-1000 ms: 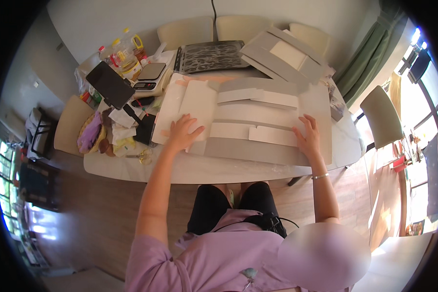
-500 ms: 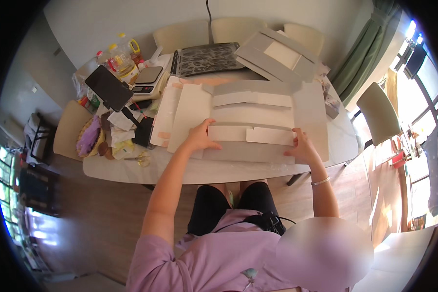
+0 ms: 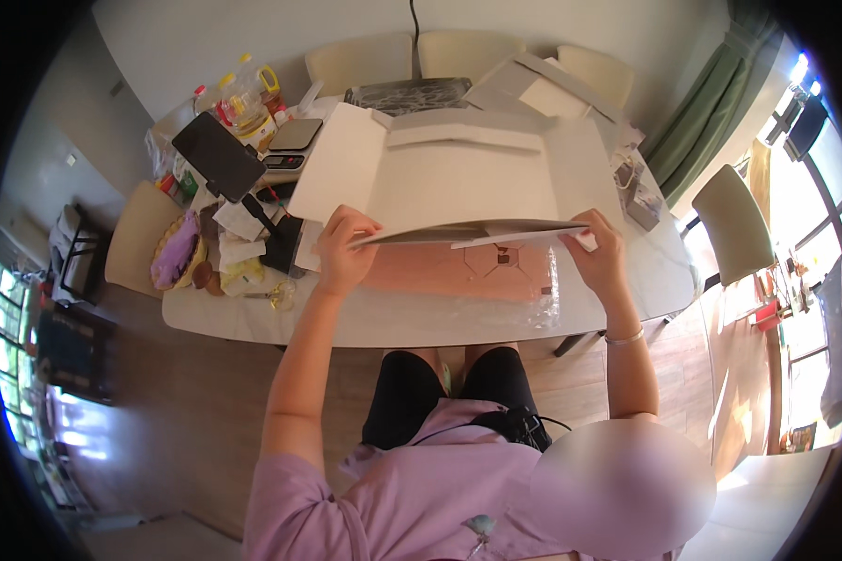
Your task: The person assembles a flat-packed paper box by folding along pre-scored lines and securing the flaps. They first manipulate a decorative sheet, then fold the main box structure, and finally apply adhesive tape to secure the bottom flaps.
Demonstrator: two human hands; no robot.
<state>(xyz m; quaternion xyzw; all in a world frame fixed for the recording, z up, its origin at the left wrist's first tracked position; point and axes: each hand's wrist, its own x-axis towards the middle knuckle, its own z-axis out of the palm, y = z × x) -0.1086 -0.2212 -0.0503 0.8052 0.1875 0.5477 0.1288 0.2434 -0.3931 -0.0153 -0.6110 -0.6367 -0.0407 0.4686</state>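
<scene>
Cluttered table [image 3: 281, 323]; left hand [image 3: 344, 252] and right hand [image 3: 601, 257] each pinched the near edge of flat cardboard sheet [image 3: 458, 182], lifted above it; uneven grip could buckle it

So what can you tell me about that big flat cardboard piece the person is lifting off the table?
The cardboard sheet is large, pale grey-white and flat, with fold lines and flaps at its sides and far edge, like an unfolded box. Its near edge is raised and its far edge stays low, so it tilts up toward the person. The left hand and right hand grip that near edge. Beneath it, on the white table, lies a pinkish panel under clear wrap.
</scene>
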